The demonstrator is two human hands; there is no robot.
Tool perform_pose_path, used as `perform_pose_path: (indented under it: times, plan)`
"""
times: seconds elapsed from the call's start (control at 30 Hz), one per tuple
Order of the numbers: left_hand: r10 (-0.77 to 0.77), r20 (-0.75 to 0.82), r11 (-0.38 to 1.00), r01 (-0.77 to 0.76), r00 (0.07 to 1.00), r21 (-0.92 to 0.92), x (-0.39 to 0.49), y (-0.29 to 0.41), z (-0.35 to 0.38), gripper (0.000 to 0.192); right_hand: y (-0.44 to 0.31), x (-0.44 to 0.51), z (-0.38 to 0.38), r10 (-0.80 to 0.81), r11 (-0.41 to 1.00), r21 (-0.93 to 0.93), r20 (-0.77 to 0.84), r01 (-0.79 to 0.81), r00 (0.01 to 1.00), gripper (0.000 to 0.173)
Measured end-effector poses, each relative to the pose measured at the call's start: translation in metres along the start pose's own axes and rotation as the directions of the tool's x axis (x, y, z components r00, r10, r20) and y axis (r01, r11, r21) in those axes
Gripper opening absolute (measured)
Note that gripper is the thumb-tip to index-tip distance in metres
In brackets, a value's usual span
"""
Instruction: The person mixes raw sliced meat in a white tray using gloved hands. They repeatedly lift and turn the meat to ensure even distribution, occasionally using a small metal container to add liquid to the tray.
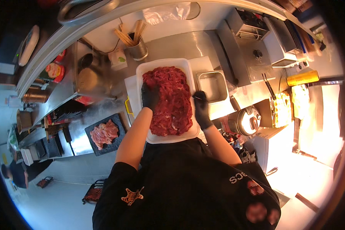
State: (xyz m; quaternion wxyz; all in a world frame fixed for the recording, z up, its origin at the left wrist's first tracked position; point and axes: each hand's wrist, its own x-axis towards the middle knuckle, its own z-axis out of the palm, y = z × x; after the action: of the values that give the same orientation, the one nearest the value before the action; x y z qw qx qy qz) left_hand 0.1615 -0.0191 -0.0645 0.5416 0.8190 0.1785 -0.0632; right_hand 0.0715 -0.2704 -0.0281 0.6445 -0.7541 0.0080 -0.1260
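A white plastic tray point(140, 83) in front of me holds a large heap of raw sliced red meat point(171, 100). My left hand point(150, 96), in a black glove, lies inside the tray against the left side of the meat; its fingers are blurred and partly hidden. At the tray's right rim is my right hand point(202, 109), also gloved in black, with its fingers curled. A thin light line shows at those fingers, too small to name. Just beyond that hand sits a rectangular stainless steel pan point(213, 86). The tray rests on a white cutting board point(130, 86).
Wooden skewers point(139, 30) stand in a metal container point(138, 51). Paler raw meat point(104, 133) lies on a dark slab point(93, 129) to the left. Rightward are a pressure cooker point(244, 120) and a carving fork point(269, 87). A person point(17, 174) is at far left.
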Motion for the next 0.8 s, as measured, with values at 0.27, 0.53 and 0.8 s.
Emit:
perform_pose_path:
  times: [0.27, 0.53, 0.8]
  plan:
    - [0.297, -0.324, 0.918, -0.362, 0.898, -0.161, 0.014, -0.019, 0.014, 0.055, -0.005, 0.062, 0.096, 0.251, 0.875, -0.416, -0.052, -0.25, 0.967, 0.059]
    - [0.601, -0.216, 0.796, -0.599, 0.77, 0.08, -0.018, 0.015, -0.008, 0.065, -0.007, 0.03, 0.08, 0.242, 0.911, -0.322, -0.089, -0.258, 0.966, 0.054]
    - [0.177, -0.084, 0.982, -0.182, 0.981, -0.049, -0.013, 0.003, -0.001, 0.077, 0.016, 0.028, 0.08, 0.399, 0.855, -0.346, -0.038, -0.387, 0.916, 0.074]
